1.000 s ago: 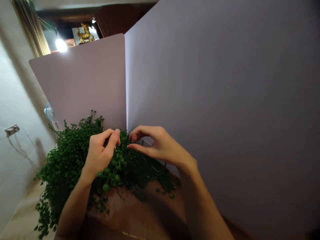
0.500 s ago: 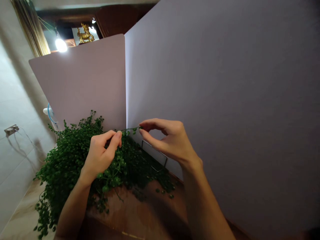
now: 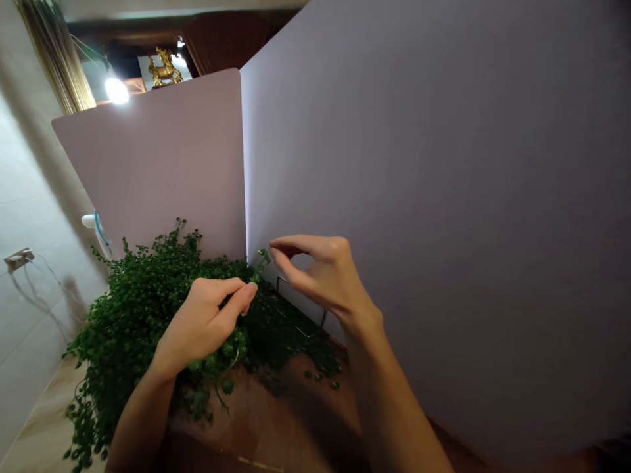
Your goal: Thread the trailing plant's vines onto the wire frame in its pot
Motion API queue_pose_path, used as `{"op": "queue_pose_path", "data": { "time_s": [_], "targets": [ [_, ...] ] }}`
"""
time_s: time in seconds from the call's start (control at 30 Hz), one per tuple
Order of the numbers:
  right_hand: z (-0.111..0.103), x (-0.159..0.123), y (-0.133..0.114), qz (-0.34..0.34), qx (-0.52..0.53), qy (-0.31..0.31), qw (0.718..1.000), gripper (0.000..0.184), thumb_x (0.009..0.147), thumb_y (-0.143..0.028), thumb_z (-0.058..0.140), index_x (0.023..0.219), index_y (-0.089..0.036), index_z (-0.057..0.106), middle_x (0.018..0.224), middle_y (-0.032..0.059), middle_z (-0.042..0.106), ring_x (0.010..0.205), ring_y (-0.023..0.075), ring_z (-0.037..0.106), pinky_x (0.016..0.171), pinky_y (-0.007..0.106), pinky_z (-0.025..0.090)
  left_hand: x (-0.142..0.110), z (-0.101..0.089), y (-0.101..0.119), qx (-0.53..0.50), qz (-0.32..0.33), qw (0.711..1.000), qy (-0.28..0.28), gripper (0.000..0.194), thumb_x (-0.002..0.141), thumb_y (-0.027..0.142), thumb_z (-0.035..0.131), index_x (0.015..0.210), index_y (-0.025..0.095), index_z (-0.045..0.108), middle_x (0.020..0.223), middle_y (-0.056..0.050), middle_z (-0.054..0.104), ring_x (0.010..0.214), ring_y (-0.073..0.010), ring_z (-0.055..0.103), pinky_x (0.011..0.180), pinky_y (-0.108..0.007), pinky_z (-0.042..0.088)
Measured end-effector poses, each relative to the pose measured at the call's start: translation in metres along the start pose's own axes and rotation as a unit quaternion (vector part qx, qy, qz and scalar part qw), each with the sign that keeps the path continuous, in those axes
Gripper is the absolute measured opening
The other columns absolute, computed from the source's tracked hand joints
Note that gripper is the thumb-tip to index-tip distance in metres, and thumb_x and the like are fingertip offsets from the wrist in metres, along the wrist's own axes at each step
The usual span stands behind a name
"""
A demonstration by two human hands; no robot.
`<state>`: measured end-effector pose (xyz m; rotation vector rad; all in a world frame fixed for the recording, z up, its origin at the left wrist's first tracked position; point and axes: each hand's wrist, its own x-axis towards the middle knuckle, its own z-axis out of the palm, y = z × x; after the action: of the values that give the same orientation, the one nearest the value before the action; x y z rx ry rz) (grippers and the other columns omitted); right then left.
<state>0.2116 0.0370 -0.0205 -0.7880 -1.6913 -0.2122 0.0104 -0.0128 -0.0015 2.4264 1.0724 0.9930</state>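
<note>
A bushy green plant with tiny round leaves spills over a reddish-brown table. My left hand rests on top of the foliage, thumb and forefinger pinched on a thin stem of it. My right hand hovers just right of the plant, thumb and forefinger pinched on the tip of a small leafy sprig. The two hands are a short way apart, close to the corner where two pale boards meet.
Two pale lilac boards stand upright behind and right of the plant, forming a corner. A thin wire stand props the right board. A bright lamp and a gold figurine show above the boards. Tiled floor lies at left.
My right hand lifted from the foliage with a sprig pinched and drew it rightwards. My left hand slid a little to the right and lower on the plant.
</note>
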Motion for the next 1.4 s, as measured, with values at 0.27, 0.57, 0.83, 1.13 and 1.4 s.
{"op": "queue_pose_path", "data": {
  "time_s": [0.27, 0.57, 0.83, 1.13, 1.4],
  "targets": [
    [0.012, 0.000, 0.002, 0.049, -0.005, -0.050, 0.998, 0.020, 0.083, -0.015, 0.055, 0.080, -0.015, 0.074, 0.067, 0.0022, 0.071, 0.059, 0.0142, 0.064, 0.062, 0.027, 0.048, 0.003, -0.003, -0.002, 0.021, -0.028, 0.999, -0.038, 0.042, 0.100, 0.033, 0.045, 0.062, 0.016, 0.045, 0.053, 0.007, 0.035, 0.051, -0.0067, 0.033, 0.057, -0.023, 0.029],
    [0.015, 0.001, -0.008, 0.077, -0.031, -0.081, 0.993, 0.020, 0.085, -0.013, 0.053, 0.081, -0.015, 0.072, 0.070, 0.0031, 0.069, 0.062, 0.0140, 0.061, 0.065, 0.027, 0.044, 0.005, -0.002, -0.003, 0.052, -0.050, 0.996, -0.051, 0.041, 0.100, 0.034, 0.044, 0.063, 0.016, 0.046, 0.053, 0.007, 0.036, 0.052, -0.0070, 0.034, 0.056, -0.023, 0.028],
    [-0.002, -0.001, 0.039, 0.199, -0.119, -0.037, 0.972, 0.022, 0.085, -0.014, 0.051, 0.079, -0.015, 0.072, 0.072, 0.0087, 0.071, 0.064, 0.0187, 0.063, 0.065, 0.031, 0.044, -0.014, -0.023, 0.013, -0.015, -0.046, 0.997, -0.065, 0.045, 0.100, 0.039, 0.044, 0.061, 0.017, 0.048, 0.056, 0.005, 0.044, 0.054, -0.0080, 0.041, 0.056, -0.023, 0.032],
    [0.017, -0.003, 0.028, 0.205, -0.145, -0.205, 0.946, 0.042, 0.088, -0.054, 0.061, 0.064, -0.018, 0.064, 0.064, 0.0064, 0.066, 0.058, 0.0174, 0.056, 0.057, 0.032, 0.037, 0.004, -0.012, -0.006, -0.111, -0.066, 0.989, 0.066, 0.043, 0.098, 0.045, 0.047, 0.066, 0.018, 0.055, 0.056, 0.003, 0.049, 0.057, -0.0111, 0.052, 0.059, -0.025, 0.039],
    [0.007, 0.000, 0.002, 0.169, 0.283, -0.202, 0.922, 0.042, 0.080, -0.056, 0.069, 0.071, -0.021, 0.047, 0.093, 0.0063, 0.070, 0.083, 0.0179, 0.065, 0.078, 0.033, 0.052, 0.010, -0.009, -0.018, -0.194, -0.048, 0.965, 0.167, 0.041, 0.097, 0.043, 0.052, 0.065, 0.017, 0.052, 0.057, 0.003, 0.048, 0.054, -0.0100, 0.050, 0.055, -0.024, 0.041]
  ]
}}
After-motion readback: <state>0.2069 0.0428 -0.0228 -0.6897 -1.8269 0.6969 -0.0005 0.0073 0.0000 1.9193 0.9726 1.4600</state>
